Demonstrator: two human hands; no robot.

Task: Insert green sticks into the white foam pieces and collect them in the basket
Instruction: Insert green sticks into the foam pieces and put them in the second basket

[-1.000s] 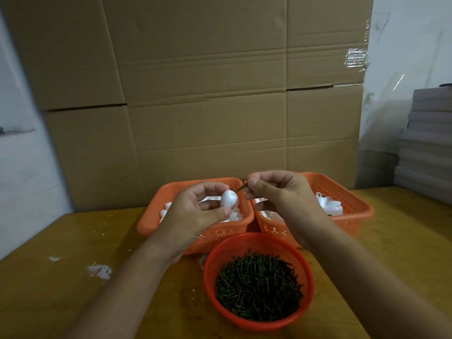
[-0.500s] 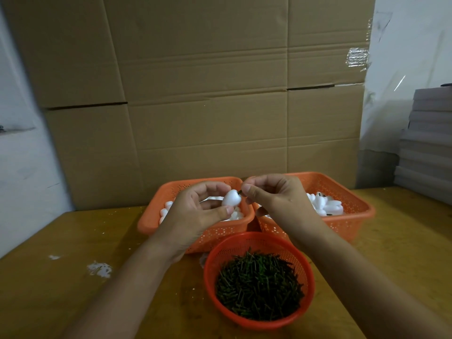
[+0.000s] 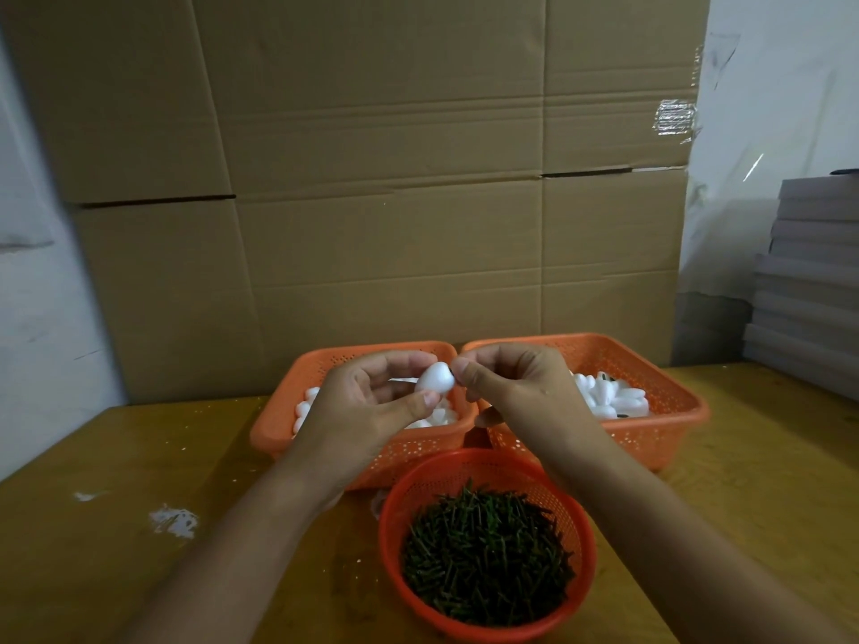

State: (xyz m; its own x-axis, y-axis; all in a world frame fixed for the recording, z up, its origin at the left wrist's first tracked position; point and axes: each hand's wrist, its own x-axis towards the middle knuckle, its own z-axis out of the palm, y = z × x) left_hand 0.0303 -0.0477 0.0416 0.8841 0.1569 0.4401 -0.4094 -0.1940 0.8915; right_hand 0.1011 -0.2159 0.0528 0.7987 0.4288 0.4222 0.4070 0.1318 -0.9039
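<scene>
Over the left basket (image 3: 279, 425) of plain foam, the left hand (image 3: 367, 406) has its grip clamped on a white foam piece (image 3: 434, 377). The right hand (image 3: 511, 388) pinches something at its tip, presumably a green stick, hidden. Insertion under way; next, drop it in the right basket (image 3: 674, 434).
</scene>
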